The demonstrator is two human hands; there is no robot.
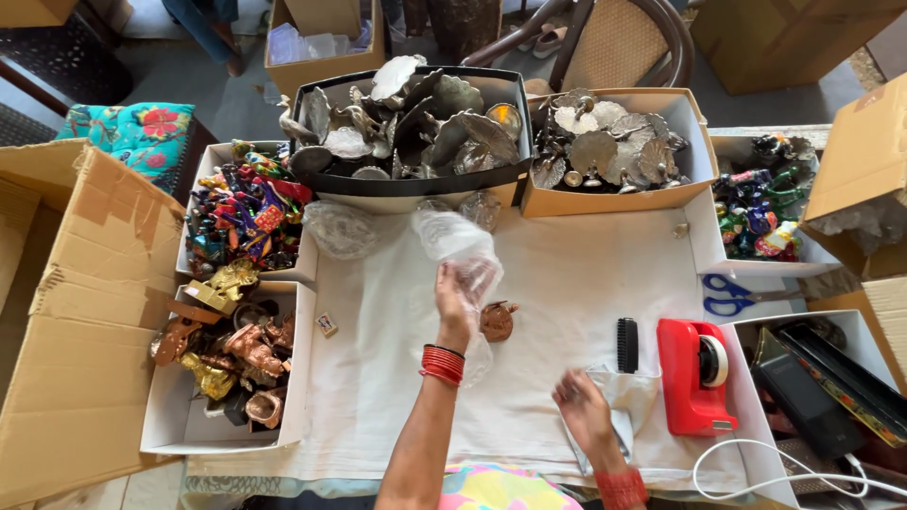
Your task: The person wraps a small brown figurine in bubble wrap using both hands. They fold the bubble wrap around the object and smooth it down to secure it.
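While lifting a clear bag in the left hand, pinning flat bags with the open right hand.

A white cloth is covering the worktop. A wooden chair with a woven cane back is standing beyond it on a grey floor. A floral cushioned stool is sitting left. Large cardboard boxes are crowding both sides in daylight.

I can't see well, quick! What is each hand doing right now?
Left hand: closed on a clear plastic bag, lifted above the white cloth.
Right hand: blurred, touching a small clear bag; grip cannot be told.
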